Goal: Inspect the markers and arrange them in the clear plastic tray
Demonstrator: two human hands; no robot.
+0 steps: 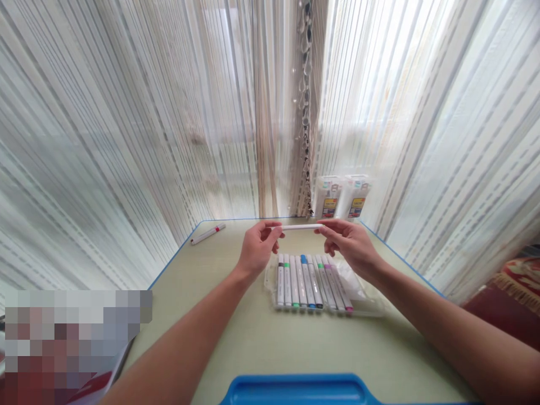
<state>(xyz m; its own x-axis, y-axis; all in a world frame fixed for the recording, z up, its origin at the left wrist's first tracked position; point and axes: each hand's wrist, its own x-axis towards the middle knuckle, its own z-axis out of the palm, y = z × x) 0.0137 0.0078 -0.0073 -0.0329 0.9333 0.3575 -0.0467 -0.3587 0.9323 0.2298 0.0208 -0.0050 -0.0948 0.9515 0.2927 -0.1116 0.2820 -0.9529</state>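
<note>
A white marker (300, 227) is stretched level between my two hands, above the far part of the table. My left hand (258, 247) pinches its left end, and my right hand (348, 242) grips the opposite end. The fingers cover both tips, so its colour cannot be made out. Just below the hands lies a clear plastic case (369, 304) with several white markers (301, 284) side by side in it, banded in black, green, blue and purple. Part of the case's right side is behind my right wrist.
One marker with a red band (208, 234) lies apart at the table's far left. Two clear packages (330, 197) stand at the back right, against striped curtains (219, 112). A blue tray edge (295, 388) borders the pale green table (236, 337) in front.
</note>
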